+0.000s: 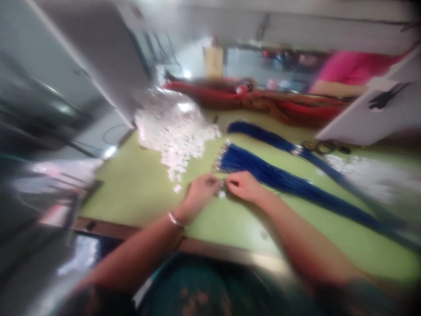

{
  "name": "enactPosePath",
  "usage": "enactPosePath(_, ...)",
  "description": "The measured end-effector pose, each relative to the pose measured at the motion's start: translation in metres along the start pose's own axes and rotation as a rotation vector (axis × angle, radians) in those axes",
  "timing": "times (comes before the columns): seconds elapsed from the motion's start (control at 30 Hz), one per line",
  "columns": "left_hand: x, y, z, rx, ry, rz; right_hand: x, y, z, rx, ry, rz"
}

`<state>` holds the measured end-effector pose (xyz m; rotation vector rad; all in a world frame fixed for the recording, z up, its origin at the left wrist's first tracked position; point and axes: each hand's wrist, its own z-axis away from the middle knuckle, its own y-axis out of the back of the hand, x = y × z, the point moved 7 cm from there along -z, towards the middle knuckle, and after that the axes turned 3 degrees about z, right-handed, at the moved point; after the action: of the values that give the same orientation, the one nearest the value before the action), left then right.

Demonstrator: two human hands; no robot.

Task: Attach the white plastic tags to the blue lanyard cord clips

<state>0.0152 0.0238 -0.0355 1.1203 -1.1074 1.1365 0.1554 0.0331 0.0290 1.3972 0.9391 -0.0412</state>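
My left hand (pixel 207 186) is closed in a pinch over the green tabletop (pixel 131 188), a bracelet on its wrist. Fingertip to fingertip with it, my right hand (pixel 242 184) is pinched shut too. What the fingers grip is too small and blurred to name. A small white piece (pixel 222 193) shows just below the gap between them. Behind my right hand runs a bundle of blue wires (pixel 279 175), pale tips at its left end. Left of it, small white plastic pieces (pixel 180 149) spill from a clear plastic bag (pixel 177 105).
A second blue wire bundle (pixel 259 131) lies farther back, near dark rings of tape (pixel 324 146). More white pieces (pixel 348 169) sit at right by clear plastic. Red and brown wire bundles (pixel 213 92) line the back edge. Beyond is a person in a pink sleeve (pixel 351 68).
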Motion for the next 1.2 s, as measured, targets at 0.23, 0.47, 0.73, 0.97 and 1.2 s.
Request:
enactPosePath(0.23,0.009,-0.002,0.007,-0.026,0.002,-0.134,0.005,0.009,0.003,-0.185,-0.004,-0.056)
enactPosePath(0.47,0.022,-0.03,0.024,-0.294,-0.096,-0.391,0.007,0.018,-0.014,0.201,0.037,0.21)
enactPosePath(0.73,0.06,-0.001,0.037,-0.291,-0.332,-0.656,-0.002,-0.013,-0.014,0.206,0.174,0.415)
enactPosePath(0.97,0.072,0.126,0.034,0.316,-0.153,-0.829,0.004,0.003,-0.002,0.368,0.239,0.104)
enactPosePath(1.2,0.034,0.099,0.038,0.153,-0.163,-0.982,0.02,0.008,-0.004,0.374,-0.018,-0.132)
